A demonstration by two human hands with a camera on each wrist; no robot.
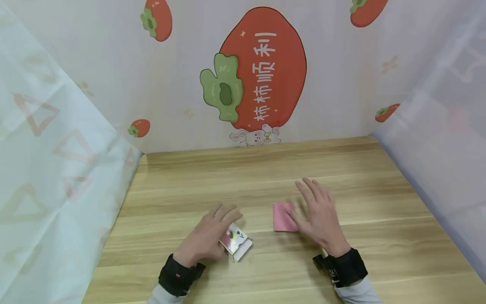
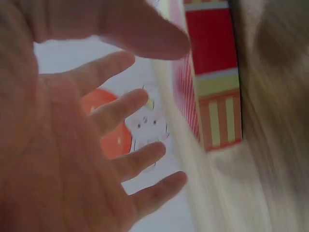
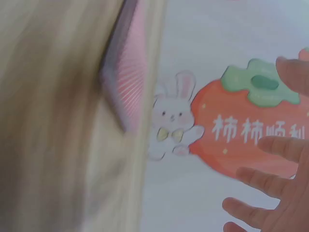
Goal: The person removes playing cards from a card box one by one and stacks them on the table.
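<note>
A playing-card box (image 1: 238, 240) lies on the wooden table with its white end flap (image 1: 243, 250) open. My left hand (image 1: 205, 235) hovers at its left side and covers part of it. In the left wrist view the fingers are spread, and the thumb lies close to the box's red and striped side (image 2: 212, 43); contact cannot be told. To the right, a deck of cards (image 1: 282, 216) with pink patterned backs lies on the table. My right hand (image 1: 322, 217) is beside the deck, fingers extended, thumb over its edge in the head view. The right wrist view shows the deck (image 3: 130, 82) apart from the fingers.
The wooden table (image 1: 212, 177) ends at a white backdrop (image 1: 182, 76) printed with persimmons and a rabbit. Pale cloth (image 1: 68, 177) hangs along the left side, with another cloth (image 1: 448, 139) on the right. Each wrist wears a black strap (image 1: 178, 274).
</note>
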